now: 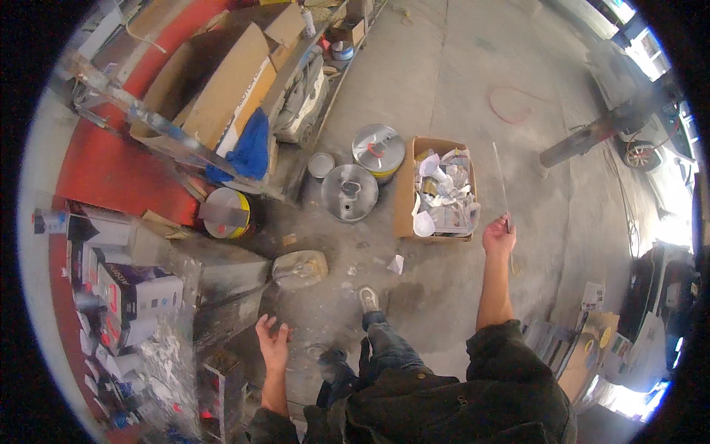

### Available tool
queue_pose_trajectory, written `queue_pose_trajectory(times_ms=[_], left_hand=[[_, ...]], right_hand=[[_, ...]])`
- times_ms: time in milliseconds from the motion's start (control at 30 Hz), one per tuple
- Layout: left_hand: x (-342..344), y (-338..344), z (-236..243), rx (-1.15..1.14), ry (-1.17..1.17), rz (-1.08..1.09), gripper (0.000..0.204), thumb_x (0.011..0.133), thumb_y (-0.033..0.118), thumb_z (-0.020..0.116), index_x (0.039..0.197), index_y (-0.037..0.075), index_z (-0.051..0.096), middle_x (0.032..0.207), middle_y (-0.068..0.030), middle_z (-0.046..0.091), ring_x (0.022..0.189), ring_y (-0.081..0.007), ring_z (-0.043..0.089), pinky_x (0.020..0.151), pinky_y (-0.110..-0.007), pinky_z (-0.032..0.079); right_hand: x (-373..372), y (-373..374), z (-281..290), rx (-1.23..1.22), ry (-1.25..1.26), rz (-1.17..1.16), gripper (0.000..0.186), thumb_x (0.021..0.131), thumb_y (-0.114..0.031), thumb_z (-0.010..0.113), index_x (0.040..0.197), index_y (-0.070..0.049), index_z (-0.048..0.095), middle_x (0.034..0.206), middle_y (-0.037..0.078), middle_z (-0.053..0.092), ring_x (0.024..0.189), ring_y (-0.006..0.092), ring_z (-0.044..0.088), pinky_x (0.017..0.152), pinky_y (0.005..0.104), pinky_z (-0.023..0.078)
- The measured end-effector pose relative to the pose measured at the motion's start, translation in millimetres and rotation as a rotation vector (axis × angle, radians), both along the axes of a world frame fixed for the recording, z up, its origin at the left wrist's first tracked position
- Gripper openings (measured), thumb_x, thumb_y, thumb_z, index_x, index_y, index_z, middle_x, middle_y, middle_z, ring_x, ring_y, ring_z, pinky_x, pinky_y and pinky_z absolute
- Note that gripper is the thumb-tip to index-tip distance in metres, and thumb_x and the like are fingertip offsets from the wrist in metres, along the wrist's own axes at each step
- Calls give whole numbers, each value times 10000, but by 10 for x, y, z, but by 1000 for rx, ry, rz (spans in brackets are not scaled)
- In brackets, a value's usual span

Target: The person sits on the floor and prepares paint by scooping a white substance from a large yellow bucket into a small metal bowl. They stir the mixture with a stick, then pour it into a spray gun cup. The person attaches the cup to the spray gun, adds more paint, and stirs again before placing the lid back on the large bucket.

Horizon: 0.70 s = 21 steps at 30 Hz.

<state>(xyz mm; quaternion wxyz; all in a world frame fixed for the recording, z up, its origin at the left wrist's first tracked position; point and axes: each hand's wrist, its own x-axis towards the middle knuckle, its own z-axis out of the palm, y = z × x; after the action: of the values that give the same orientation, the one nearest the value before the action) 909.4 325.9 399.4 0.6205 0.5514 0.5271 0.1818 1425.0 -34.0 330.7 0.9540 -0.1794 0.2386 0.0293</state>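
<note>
My right hand [499, 237] is raised out to the right, fingers closed around the lower end of a long thin pale stick [500, 174]. The stick points up and away from me; its exact kind is too fine to make out. To the left of that hand a cardboard box [404, 192] stands on the floor, filled with crumpled paper and white paper cones [424, 224]. Low at the left, my left hand [274, 344] hangs in the air with fingers apart and holds nothing. It is nearest a dusty workbench [229, 277].
Metal drums [350, 194] and a yellow-banded can [222, 213] stand by the shelf rack. A translucent jug [299, 269] lies on the floor, with a paper scrap [396, 264] nearby. A post [592, 137] rises at right; a red hose [503, 115] lies farther off.
</note>
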Motion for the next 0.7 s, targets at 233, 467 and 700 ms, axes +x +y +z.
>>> queue_pose_trajectory(times_ms=[233, 467, 700], left_hand=[[-380, -54, -87, 61, -15, 64, 523, 914, 51, 614, 1368, 86, 358, 1245, -140, 499, 748, -178, 619, 619, -302, 500], [-641, -192, -56, 8, -64, 169, 545, 899, 55, 628, 1370, 95, 358, 1269, -150, 499, 772, -174, 617, 609, -296, 501], [-1140, -529, 111, 102, 39, 265, 572, 879, 50, 632, 1378, 93, 354, 1294, -167, 495, 842, -209, 662, 686, -325, 562]], right_hand=[[-196, 337, 396, 60, -182, 218, 427, 1006, -465, 429, 1203, -115, 573, 859, 39, 596, 714, 132, 527, 637, 254, 474], [-347, 1034, 908, -12, -248, 436, 416, 957, -538, 475, 1201, -217, 577, 748, -5, 549, 661, 103, 504, 601, 244, 435], [-1072, 1903, 912, -122, -216, 788, 400, 957, -514, 510, 1187, -194, 580, 894, -9, 657, 628, 77, 509, 586, 231, 424]])
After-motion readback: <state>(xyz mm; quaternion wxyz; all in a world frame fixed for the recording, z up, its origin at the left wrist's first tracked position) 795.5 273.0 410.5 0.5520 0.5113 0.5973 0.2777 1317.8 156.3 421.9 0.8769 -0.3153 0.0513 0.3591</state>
